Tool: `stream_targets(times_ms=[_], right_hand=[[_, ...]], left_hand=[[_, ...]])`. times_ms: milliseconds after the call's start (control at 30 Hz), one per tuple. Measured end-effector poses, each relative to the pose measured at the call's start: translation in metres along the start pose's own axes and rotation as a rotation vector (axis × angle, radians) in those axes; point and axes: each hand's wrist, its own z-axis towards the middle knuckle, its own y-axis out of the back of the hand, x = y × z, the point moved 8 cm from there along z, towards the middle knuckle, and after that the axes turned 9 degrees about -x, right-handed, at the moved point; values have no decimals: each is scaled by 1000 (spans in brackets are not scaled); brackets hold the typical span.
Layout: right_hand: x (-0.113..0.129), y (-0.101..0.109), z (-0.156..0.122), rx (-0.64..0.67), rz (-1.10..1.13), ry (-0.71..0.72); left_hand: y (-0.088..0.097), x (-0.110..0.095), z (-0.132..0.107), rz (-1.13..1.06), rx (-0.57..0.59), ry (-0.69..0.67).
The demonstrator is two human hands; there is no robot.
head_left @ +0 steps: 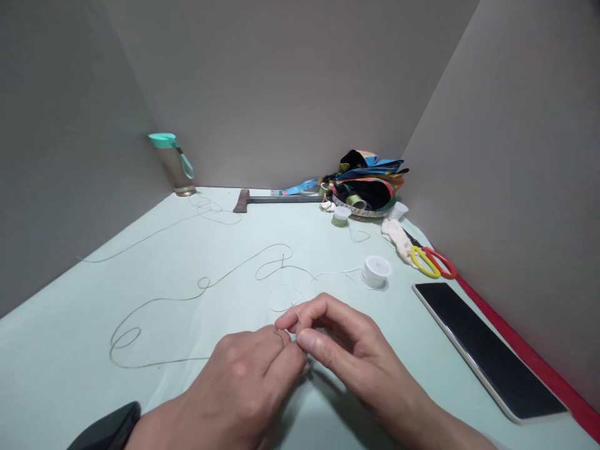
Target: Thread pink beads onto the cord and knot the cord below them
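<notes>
My left hand [248,375] and my right hand [342,344] meet near the front of the pale green table [94,300], fingertips pinched together. Both are closed on something very small between them, too small to name. A thin dark thread [187,298] loops across the table and runs toward my left hand. A clear thin strand curls just beyond my fingers and leads to a white spool [376,270] at the right. A dark band sits on my left wrist.
A black phone [487,347] lies at the right beside a red strip [529,356]. Yellow and red scissors [434,262], a white cloth [398,237], a green spool [340,215], a ribbon pile [368,184], a hammer [276,200] and a teal-capped bottle [173,164] stand at the back.
</notes>
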Motion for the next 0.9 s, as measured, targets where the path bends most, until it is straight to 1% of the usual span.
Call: stream_targets(times_ms=[67,267,367,500,567,667,800,900], right_hand=[[-3,-2,0,12,30,-32],[-12,1,6,-76,33,-17],[-14,0,5,-83,20,-22],[-8,1,2,-121,-27,24],[-5,1,2,-132,-15,44],[-4,0,2,-121,24,56],[-3,0,3,-109,20,53],[-3,0,3,-63,10,20]], left_hand=[[-4,-1,-1,23,25,-19],[-10,2,-6,109,111,10],[-13,3,-7,56,171,48],[-12,1,-7,20,159,48],[-14,2,-7,16,179,68],[-16,3,-7,-23,225,107],[-11,-1,0,-82,215,114],[-6,-5,5,-120,195,103]])
